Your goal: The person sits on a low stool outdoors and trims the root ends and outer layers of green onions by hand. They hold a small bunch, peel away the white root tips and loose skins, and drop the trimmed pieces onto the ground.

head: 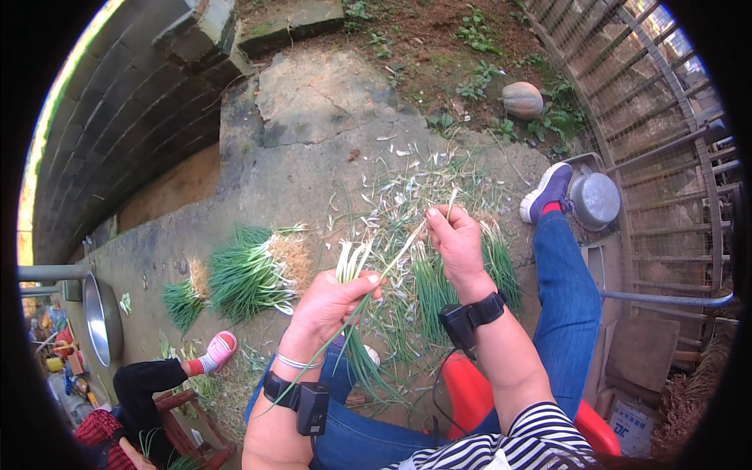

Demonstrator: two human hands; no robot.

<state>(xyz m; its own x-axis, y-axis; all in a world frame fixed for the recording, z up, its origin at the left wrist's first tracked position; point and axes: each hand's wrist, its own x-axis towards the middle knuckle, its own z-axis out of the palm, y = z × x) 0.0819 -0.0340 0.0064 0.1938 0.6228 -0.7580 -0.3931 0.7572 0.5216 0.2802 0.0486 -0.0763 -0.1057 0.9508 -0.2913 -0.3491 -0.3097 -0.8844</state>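
Note:
My left hand (335,302) grips a small bunch of green onions (354,261), white ends up and long green leaves hanging down past the wrist. From its thumb a single green onion stalk (402,254) slants up to my right hand (458,244), whose thumb and finger pinch the pale end. A white strip (452,201) sticks up above the right fingers. Below the right hand lie rooted green onions (432,294), partly hidden by the wrist. Left of my left hand sit a large heap of green onions (244,276) with brown roots and a smaller bundle (183,302).
Peelings (405,170) litter the concrete ahead. A pumpkin (522,100) rests on the soil near a wooden fence (634,106). A metal pot (594,201) stands by my right foot. At left are a steel basin (101,320) and another person's pink shoe (222,351). I sit over a red seat (467,388).

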